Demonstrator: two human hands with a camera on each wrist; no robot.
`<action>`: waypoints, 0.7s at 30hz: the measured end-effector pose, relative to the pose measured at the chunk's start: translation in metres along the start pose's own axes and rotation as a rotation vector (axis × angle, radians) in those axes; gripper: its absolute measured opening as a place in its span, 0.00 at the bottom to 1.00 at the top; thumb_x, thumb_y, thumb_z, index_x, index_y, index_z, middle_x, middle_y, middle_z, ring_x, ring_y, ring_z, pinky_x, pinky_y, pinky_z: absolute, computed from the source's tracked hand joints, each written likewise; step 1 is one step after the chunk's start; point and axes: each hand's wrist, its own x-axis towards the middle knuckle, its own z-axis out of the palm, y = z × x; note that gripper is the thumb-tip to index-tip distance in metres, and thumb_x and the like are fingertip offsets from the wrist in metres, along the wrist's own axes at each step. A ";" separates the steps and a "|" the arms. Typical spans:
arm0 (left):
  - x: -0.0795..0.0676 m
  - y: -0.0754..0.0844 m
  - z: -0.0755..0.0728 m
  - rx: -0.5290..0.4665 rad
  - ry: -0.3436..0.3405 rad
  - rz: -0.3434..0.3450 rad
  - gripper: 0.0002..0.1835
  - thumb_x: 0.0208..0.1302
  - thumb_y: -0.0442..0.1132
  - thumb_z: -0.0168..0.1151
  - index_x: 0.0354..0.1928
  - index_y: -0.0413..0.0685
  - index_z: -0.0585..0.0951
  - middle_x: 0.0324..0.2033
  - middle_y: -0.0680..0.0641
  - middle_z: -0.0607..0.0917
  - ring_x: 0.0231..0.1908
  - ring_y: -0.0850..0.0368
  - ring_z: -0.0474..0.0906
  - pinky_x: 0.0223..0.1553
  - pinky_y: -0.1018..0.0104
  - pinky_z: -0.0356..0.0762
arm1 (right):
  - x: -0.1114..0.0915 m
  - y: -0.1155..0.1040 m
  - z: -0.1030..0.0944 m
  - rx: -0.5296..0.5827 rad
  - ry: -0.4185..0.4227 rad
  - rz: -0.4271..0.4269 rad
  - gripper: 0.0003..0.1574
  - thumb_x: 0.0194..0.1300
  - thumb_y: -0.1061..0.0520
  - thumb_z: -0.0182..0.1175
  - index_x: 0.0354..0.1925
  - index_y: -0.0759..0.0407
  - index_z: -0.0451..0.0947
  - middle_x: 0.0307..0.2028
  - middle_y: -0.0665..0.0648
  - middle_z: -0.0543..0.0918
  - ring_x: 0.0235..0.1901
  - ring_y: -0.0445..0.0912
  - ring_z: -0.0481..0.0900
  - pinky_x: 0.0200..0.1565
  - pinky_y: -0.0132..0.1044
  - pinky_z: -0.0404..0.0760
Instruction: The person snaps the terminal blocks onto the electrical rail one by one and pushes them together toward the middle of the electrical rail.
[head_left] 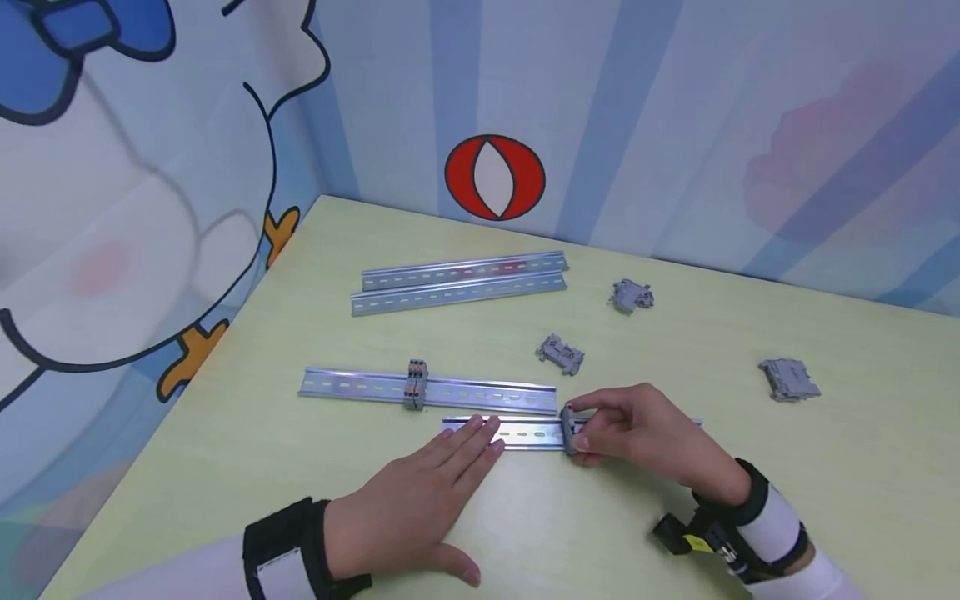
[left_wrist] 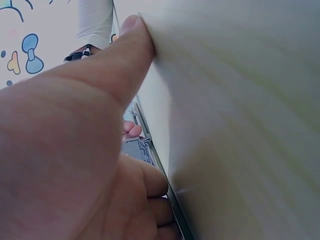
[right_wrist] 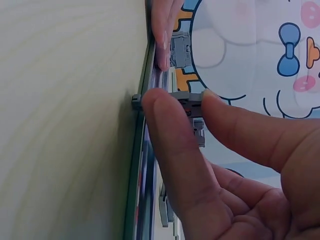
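Note:
Between thumb and fingers my right hand (head_left: 637, 437) pinches a grey DIN-rail terminal block (head_left: 568, 429), which stands across the front slotted metal rail (head_left: 528, 433). In the right wrist view, one end of the block (right_wrist: 186, 97) sits at the rail's edge and the fingers cover part of its side. My left hand (head_left: 420, 496) lies flat, its straight fingertips resting on the left end of the same rail. Just behind, a second rail (head_left: 348, 385) carries a small group of terminal blocks (head_left: 416, 385) left of its middle.
Two more rails, one (head_left: 465, 271) behind the other (head_left: 457, 295), lie side by side at the back. Loose grey terminal blocks lie behind the right hand (head_left: 561, 354), toward the back (head_left: 632, 296) and at the right (head_left: 789, 380). A printed wall panel (head_left: 517, 108) borders the table.

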 end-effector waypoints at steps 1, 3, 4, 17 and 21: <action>0.000 0.000 0.000 0.002 0.002 0.002 0.62 0.50 0.81 0.48 0.77 0.44 0.51 0.78 0.42 0.46 0.77 0.48 0.39 0.75 0.52 0.54 | 0.000 -0.001 0.000 0.000 0.003 -0.002 0.28 0.63 0.58 0.66 0.59 0.67 0.76 0.33 0.60 0.92 0.34 0.46 0.90 0.40 0.29 0.86; 0.000 0.000 -0.001 0.002 0.004 0.004 0.62 0.50 0.81 0.48 0.77 0.44 0.51 0.78 0.42 0.47 0.77 0.48 0.40 0.74 0.52 0.54 | 0.000 -0.001 0.001 0.004 0.005 -0.007 0.27 0.63 0.58 0.66 0.59 0.67 0.76 0.33 0.60 0.92 0.34 0.46 0.91 0.40 0.30 0.86; 0.000 0.000 -0.001 0.003 0.004 0.004 0.62 0.50 0.81 0.48 0.77 0.44 0.51 0.78 0.42 0.47 0.77 0.48 0.40 0.74 0.52 0.54 | 0.000 -0.001 0.002 0.004 0.006 -0.009 0.27 0.63 0.58 0.66 0.59 0.67 0.76 0.33 0.60 0.92 0.34 0.46 0.91 0.40 0.30 0.86; 0.000 0.000 0.000 0.022 0.026 -0.003 0.63 0.49 0.81 0.49 0.77 0.43 0.53 0.78 0.41 0.48 0.77 0.47 0.41 0.74 0.53 0.55 | 0.005 -0.001 0.007 -0.018 0.029 -0.014 0.26 0.62 0.54 0.67 0.56 0.63 0.77 0.32 0.59 0.91 0.32 0.46 0.90 0.37 0.33 0.87; 0.001 0.000 0.000 0.022 0.012 -0.003 0.63 0.49 0.81 0.49 0.77 0.44 0.52 0.78 0.42 0.47 0.77 0.48 0.40 0.74 0.53 0.55 | 0.004 0.002 0.006 -0.009 0.026 0.014 0.27 0.63 0.50 0.67 0.56 0.61 0.78 0.33 0.57 0.91 0.33 0.46 0.90 0.38 0.33 0.86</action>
